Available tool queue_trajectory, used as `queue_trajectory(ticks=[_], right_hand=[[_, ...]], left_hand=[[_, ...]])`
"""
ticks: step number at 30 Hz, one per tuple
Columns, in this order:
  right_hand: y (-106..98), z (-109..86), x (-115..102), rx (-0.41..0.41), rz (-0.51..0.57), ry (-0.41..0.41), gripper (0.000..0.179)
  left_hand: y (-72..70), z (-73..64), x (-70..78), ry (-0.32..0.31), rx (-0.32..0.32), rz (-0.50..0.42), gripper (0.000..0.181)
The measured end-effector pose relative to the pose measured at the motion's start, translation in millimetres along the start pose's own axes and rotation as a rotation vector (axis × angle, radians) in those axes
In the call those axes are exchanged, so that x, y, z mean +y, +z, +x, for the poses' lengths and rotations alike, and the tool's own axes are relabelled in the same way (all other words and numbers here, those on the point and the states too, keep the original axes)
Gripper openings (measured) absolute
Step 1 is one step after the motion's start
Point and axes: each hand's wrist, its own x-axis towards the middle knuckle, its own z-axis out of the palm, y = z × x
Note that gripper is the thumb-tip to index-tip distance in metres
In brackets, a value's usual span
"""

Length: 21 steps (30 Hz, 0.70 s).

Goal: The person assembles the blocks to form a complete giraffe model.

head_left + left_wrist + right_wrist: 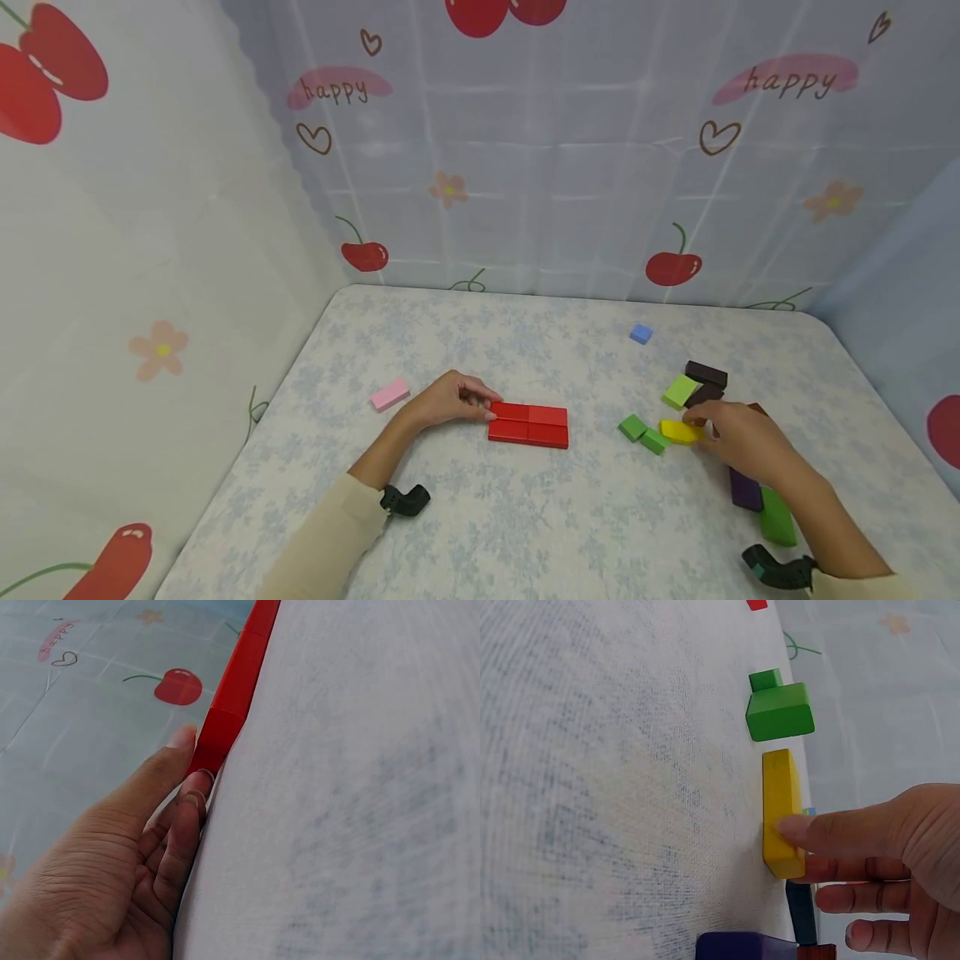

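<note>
Flat red blocks [546,415] sit edge to edge as a low rectangle on the patterned table. My left hand [450,397] is at their left end, thumb and fingertips touching the corner. In the left wrist view, the thumb tip lies beside the end of a red block [225,712], with loosely bent fingers close to the cloth. To the right, my right hand [742,435] pinches one end of a yellow block [677,431] between thumb and index finger. The right wrist view shows the thumb on the yellow block's face [778,787], its other fingers bent behind.
Small green blocks [633,427] lie left of the yellow one. Behind it are a lime block [681,390] and dark blocks [707,373]. A purple block [746,490] and larger green block [777,518] lie under the right forearm. A pink block [390,395] and blue block [641,334] lie apart.
</note>
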Motion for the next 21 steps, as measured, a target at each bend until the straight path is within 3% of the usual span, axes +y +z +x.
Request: queue_trajectory(ticks=[8,17,21], right_hand=[[-3.7,-2.5,-4.6,-0.091,0.041,0.035,0.057],[-4.3,-4.8,-2.5,-0.116,0.144,-0.129,0.064],[-3.2,-2.8,-0.3,-0.125,0.159,-0.164,0.049]], left_hand=[[-0.3,0.8,-2.7,0.004,0.0,0.006,0.024],[-0.4,0.6,-2.2,-0.007,0.008,0.011,0.025],[-0.3,0.5,-1.4,-0.018,0.007,0.012,0.026]])
